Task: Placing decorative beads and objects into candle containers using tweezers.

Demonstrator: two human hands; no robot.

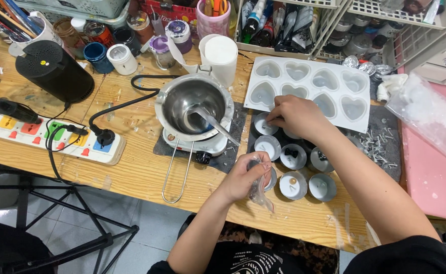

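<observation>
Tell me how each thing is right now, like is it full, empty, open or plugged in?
Metal pot: on the small heater, nearly empty, a spoon inside.
Heart mould: cavities look empty.
Tealight cups: filled with white wax.
Power strip: plugs pushed in.
Left hand: closed on a small clear bag.
Right hand: fingertips down on a tealight cup.

left hand (246, 175): fingers pinched, raised | right hand (296, 115): palm down, fingertips lowered
</observation>
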